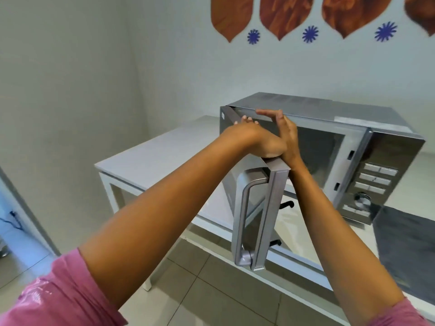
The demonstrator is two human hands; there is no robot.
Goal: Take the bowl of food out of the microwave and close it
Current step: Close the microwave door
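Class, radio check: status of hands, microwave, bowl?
Left hand resting on top edge of open microwave door. Right hand open beside it. Bowl not visible. No visible obstruction.

The microwave [329,147] sat on the white surface [150,149] against the wall, a silver-grey box angled with its control panel [372,184] toward the right. That panel showed three rectangular buttons stacked above a round dial, with another bar button below. The door [261,208], hinged on the left, stood swung wide open, edge-on to the camera, its curved silver handle [244,217] running down the outer face. The cavity [322,156] lay open and looked dim and grey inside. No bowl could be made out in it.
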